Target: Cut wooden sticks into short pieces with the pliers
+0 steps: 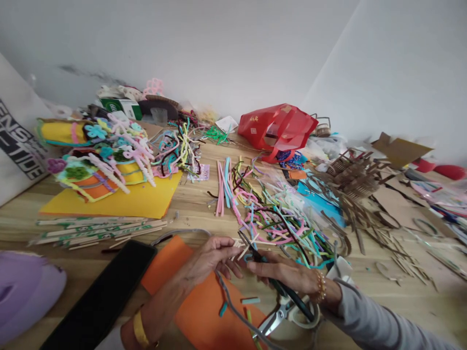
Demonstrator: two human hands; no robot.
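My left hand (pixel 219 253), with a gold bangle at the wrist, pinches several short cream sticks (pixel 239 244) at its fingertips. Closed around a pair of dark-handled pliers (pixel 297 299), my right hand (pixel 280 270) brings the narrow jaws right beside the sticks. Whether the jaws touch them I cannot tell. Below both hands lies orange paper (pixel 204 311) with short pipe cleaner bits on it. Silver-bladed scissors (pixel 272 321) rest on the table under the pliers' handles, next to a roll of tape (pixel 304 316).
Tangled pipe cleaners (pixel 284 218) fill the table beyond my hands. Decorated baskets (pixel 98 160) stand on yellow paper (pixel 109 206) at left, above wrapped chopsticks (pixel 95 231). A black slab-like object (pixel 105 296) lies near my left forearm. A red bag (pixel 270 126) and brown strips (pixel 357 209) sit farther right.
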